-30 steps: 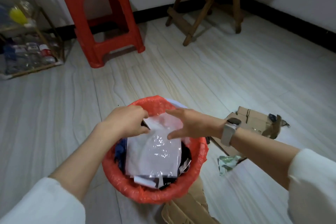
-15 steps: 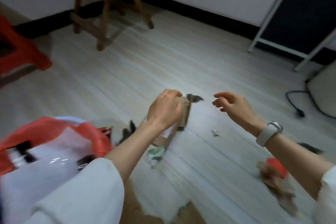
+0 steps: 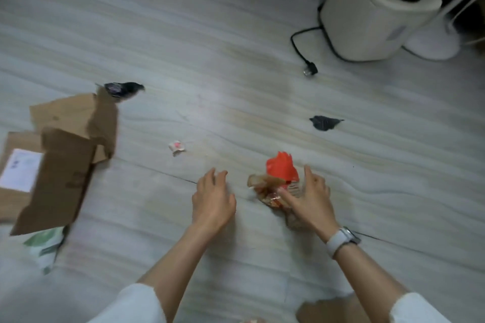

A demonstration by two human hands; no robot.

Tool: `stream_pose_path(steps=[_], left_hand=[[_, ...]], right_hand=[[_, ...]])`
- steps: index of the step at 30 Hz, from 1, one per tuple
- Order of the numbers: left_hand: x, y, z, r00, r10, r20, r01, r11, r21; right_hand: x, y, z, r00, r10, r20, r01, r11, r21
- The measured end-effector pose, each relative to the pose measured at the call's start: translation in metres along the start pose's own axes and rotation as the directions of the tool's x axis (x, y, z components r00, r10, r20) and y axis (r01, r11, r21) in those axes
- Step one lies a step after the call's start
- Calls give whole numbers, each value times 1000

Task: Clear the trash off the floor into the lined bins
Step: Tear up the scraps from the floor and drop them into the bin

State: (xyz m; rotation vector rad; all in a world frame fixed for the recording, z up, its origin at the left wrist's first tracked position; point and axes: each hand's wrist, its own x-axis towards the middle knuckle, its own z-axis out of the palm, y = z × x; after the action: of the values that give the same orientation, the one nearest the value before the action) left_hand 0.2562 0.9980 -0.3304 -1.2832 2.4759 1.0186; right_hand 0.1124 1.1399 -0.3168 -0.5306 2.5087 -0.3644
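- On the floor at left we see a torn cardboard box [image 3: 60, 165], contents hidden.
- Our right hand [image 3: 312, 199] grasps the crumpled wrapper [image 3: 278, 186]; left hand [image 3: 212, 199] hovers, fingers loose.
- Unlike before, the red-lined bin is out of view.
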Motion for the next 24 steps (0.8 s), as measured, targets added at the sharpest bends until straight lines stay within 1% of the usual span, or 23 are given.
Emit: stream_pose_path(steps=[2, 3, 5, 6, 8, 10, 13, 16, 19, 20, 22, 24], left_hand=[[7, -2, 5, 999, -8, -54, 13, 997, 81], [11, -5, 7, 997, -8, -82, 17, 994, 105], [18, -10, 7, 990, -20, -142, 36, 993, 110], [21, -12, 6, 982, -27, -188, 47, 994, 102], [30, -17, 3, 961, -47, -272, 79, 991, 108], [39, -23, -2, 944, -75, -321, 122, 984, 128], [54, -31, -12, 930, -94, -357, 156, 977, 149], [66, -44, -22, 940, -82, -332, 145, 975, 170], [72, -58, -28, 931, 4, -365, 46, 991, 128], [73, -61, -29, 923, 23, -385, 17, 995, 99], [72, -62, -29, 916, 26, -401, -4, 998, 56], [70, -54, -27, 909, 47, -413, -25, 998, 57]], right_hand=[[8, -7, 11, 996, 85, 39, -84, 996, -32], [11, -10, 17, 996, 86, 15, -85, 995, -62], [17, -15, 26, 997, 40, -59, -46, 994, -101], [20, -15, 28, 998, 13, -68, -18, 997, -81], [25, -15, 29, 999, -19, -28, 18, 1000, -15], [27, -13, 31, 998, -60, -16, 60, 998, -1], [22, -7, 40, 984, -146, -104, 151, 988, 40], [19, -5, 44, 960, -223, -171, 248, 959, 135], [25, -8, 27, 951, -160, -263, 243, 915, 323], [31, -7, 20, 944, -134, -301, 241, 905, 352], [51, -3, 2, 921, -86, -381, 233, 903, 360], [78, 1, -14, 900, -55, -432, 200, 933, 299]])
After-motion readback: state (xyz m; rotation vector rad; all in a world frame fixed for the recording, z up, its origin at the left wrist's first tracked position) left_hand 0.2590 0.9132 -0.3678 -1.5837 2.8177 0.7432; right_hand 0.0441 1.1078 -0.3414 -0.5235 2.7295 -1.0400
